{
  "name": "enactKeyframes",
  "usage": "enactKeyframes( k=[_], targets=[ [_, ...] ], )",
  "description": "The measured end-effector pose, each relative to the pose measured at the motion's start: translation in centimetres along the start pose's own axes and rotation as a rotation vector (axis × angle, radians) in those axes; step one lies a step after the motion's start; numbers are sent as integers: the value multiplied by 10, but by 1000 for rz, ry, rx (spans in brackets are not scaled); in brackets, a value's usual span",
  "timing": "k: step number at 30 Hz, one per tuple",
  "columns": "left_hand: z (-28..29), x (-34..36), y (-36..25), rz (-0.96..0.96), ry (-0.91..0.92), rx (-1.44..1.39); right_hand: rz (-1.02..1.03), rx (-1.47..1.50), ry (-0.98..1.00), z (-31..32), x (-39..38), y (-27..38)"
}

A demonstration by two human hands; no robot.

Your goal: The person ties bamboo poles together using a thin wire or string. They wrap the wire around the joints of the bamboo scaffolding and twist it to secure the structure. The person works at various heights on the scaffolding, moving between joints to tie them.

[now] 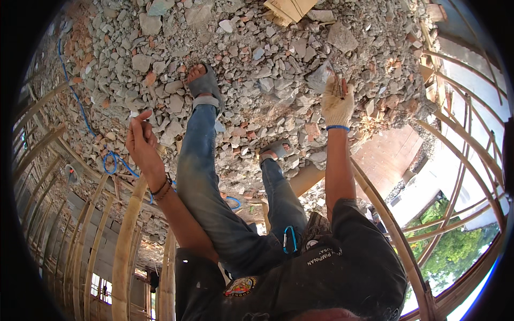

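My bare left hand [141, 138], with a dark bracelet on the wrist, is raised over the rubble at the left. Its fingers are bent and pinch a small white piece [134, 114] at the tips. On the right, my right hand [338, 104] wears a pale knitted glove with a blue cuff edge. Its fingers are curled, and thin reddish-brown shapes show at them; whether these are bare fingertips or something held is unclear. A grey stone [319, 77] is right beside those fingers. Broken stones [251, 69] and brick bits lie under both hands.
My sandalled feet [204, 80] rest on the uneven rubble. Bamboo poles [126, 246] stand at the left, and more poles [466, 134] cross at the right. A blue rope [80, 101] winds along the left. A flat reddish board [388, 152] lies beyond my right forearm.
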State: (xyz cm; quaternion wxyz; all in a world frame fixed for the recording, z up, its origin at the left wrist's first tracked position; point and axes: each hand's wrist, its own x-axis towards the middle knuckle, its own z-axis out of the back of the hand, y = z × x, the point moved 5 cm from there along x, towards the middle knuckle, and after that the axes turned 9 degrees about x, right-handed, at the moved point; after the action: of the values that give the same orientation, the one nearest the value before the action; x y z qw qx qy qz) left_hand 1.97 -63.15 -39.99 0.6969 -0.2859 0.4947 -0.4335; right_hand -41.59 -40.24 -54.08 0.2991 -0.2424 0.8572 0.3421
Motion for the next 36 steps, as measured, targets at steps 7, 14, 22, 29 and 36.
enactKeyframes(
  k=[7,14,22,29,36],
  targets=[
    [-40,-6,20,-79,135,99,25,140,229,-31,6,-9],
    [-90,-28,-1,-196,373,259,337,-641,69,-34,1,15],
    [-89,-30,7,-267,344,451,219,189,-131,-25,-21,80],
    [-93,-28,19,-281,393,507,138,-672,-267,97,-10,54],
    [-94,-35,29,-204,431,510,39,-595,-542,194,45,15]
  ],
)
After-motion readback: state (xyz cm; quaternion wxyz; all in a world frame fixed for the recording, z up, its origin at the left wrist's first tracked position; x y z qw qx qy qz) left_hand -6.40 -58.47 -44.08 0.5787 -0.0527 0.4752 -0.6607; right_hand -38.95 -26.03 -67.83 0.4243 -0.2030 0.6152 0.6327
